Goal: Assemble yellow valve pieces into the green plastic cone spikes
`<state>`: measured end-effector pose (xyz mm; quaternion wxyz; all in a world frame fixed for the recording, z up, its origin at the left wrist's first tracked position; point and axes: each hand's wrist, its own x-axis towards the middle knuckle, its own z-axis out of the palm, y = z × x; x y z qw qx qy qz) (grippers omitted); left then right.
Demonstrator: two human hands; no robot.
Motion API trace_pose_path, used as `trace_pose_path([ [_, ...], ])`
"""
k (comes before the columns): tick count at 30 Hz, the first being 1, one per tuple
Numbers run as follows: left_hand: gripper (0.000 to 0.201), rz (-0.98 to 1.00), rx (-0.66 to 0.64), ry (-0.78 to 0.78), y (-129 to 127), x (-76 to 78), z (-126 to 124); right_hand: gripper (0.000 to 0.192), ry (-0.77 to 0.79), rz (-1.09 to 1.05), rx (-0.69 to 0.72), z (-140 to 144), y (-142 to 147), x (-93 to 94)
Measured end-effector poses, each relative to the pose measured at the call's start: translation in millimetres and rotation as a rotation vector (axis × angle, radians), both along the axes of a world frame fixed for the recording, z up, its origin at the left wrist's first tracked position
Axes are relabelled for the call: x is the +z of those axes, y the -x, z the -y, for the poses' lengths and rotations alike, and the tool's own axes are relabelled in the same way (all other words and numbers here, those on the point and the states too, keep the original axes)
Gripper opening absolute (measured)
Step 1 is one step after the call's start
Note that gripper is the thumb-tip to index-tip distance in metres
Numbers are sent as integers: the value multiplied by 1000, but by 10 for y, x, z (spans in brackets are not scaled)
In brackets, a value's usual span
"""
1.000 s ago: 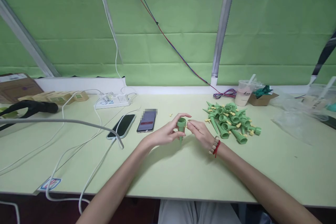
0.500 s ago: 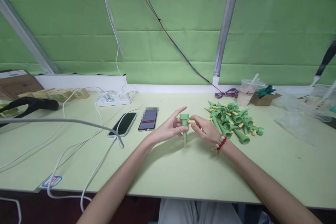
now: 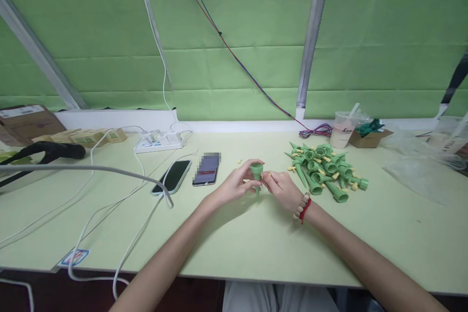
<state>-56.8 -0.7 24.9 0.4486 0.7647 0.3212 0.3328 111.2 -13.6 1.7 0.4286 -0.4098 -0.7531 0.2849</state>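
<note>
My left hand is closed round a green plastic plant watering spike, its wide cup up and its point down, above the table. Beside the spike's neck, my right hand pinches a small yellow valve, mostly covered by the fingertips. Whether the valve sits in the spike's side cannot be made out. To the right of my hands lies a pile of similar green spikes, many with yellow valves. A loose yellow piece lies just behind my left hand.
Two phones lie left of my hands, among white cables. A power strip stands at the back. Behind the pile are a drink cup and a small cardboard box. A clear plastic bag lies at right.
The spike's cup has tipped toward me, so its opening shows. My left index finger has come down onto its rim. My right fingers have closed in on the yellow valve, covering most of it.
</note>
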Motion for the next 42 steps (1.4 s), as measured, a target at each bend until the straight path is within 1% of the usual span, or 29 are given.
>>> trace_pose_path([
  [3,44,-59,61,-120,4,5,-11,49,351,-248,112,9,61,25],
  [4,44,-54,70,-137,5,10,-16,50,433,-288,148,5,68,33],
  [5,45,-39,68,-136,5,15,-23,51,468,-295,165,0,67,37],
  [6,46,-12,56,-113,5,18,-31,52,444,-272,154,-7,58,40],
  [7,49,24,39,-70,4,19,-40,52,370,-224,112,-14,42,39],
  [9,57,95,13,44,2,21,-59,47,133,-76,-35,-31,-6,32],
  [11,65,140,29,135,5,26,-72,35,-87,71,-156,-57,-61,20],
  [12,68,150,46,163,7,31,-75,32,-158,128,-180,-74,-87,15],
  [15,72,147,76,212,11,50,-66,31,-309,277,-187,-136,-148,-3],
  [19,70,126,72,228,-1,60,-41,32,-511,493,-254,-194,-194,-29],
  [21,67,132,47,232,-12,51,-35,33,-559,567,-260,-190,-199,-43],
  [23,64,145,9,246,-24,35,-36,34,-563,586,-253,-163,-185,-56],
  [25,63,149,-23,252,-34,13,-41,34,-501,512,-245,-127,-152,-65],
  [27,64,134,-28,226,-39,-11,-50,36,-351,329,-224,-103,-104,-70],
  [29,62,105,-21,150,-38,-32,-61,41,-86,85,-144,-103,-53,-70],
  [32,55,39,13,3,-34,-56,-79,47,394,-209,63,-134,1,-59],
  [33,53,25,28,-27,-34,-62,-85,48,508,-260,117,-142,9,-53],
  [34,52,18,39,-39,-35,-69,-91,49,572,-283,146,-145,10,-46],
  [35,52,22,47,-34,-36,-74,-95,49,574,-277,141,-143,6,-39],
  [36,54,35,49,-12,-37,-79,-99,49,515,-239,105,-136,-4,-32],
  [37,55,54,48,23,-37,-81,-103,49,406,-167,42,-125,-20,-26],
  [39,59,103,42,108,-32,-79,-108,44,114,40,-104,-107,-64,-18],
  [40,60,125,35,151,-26,-73,-108,38,-22,146,-153,-105,-89,-17],
  [41,61,139,27,190,-18,-64,-108,33,-127,235,-176,-109,-114,-20],
  [42,60,145,18,218,-11,-54,-106,30,-199,305,-176,-121,-139,-25],
])
